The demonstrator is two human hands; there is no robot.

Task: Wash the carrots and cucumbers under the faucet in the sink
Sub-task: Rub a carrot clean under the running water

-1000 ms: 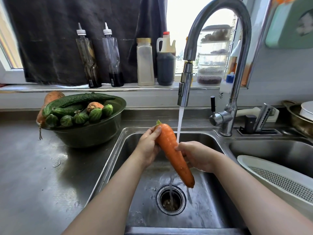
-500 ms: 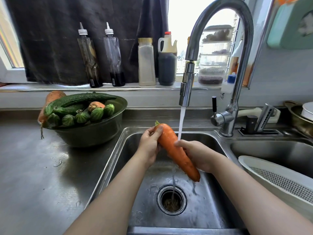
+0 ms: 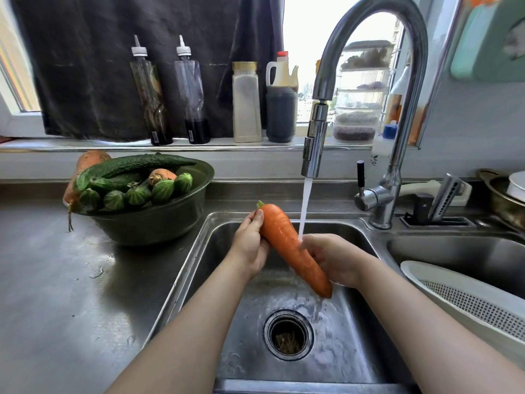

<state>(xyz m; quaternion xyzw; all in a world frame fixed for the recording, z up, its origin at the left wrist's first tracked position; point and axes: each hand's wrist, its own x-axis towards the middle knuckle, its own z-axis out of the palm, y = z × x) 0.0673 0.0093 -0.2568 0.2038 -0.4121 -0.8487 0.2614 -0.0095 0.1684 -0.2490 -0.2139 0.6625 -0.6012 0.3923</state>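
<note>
A big orange carrot (image 3: 287, 243) slants over the left sink basin (image 3: 352, 331), thick end up and left, tip down and right. My left hand (image 3: 251, 245) grips its upper part, thumb near the top. My right hand (image 3: 333, 258) curls round its lower half. Water runs from the faucet (image 3: 315, 143) and lands where my right hand meets the carrot. A dark green bowl (image 3: 159, 220) on the left counter holds several cucumbers (image 3: 133, 164) and more carrots (image 3: 91, 159).
Bottles (image 3: 150, 92) and jars stand along the windowsill behind the sink. A white colander (image 3: 468, 300) lies in the right basin. A knife holder (image 3: 437, 206) sits behind the faucet base, and a metal pot (image 3: 502, 194) at far right. The drain (image 3: 287, 335) is below the carrot.
The carrot has tilted slightly, its tip swinging right and up. My right hand slid down towards the tip, with the water stream now hitting it.
</note>
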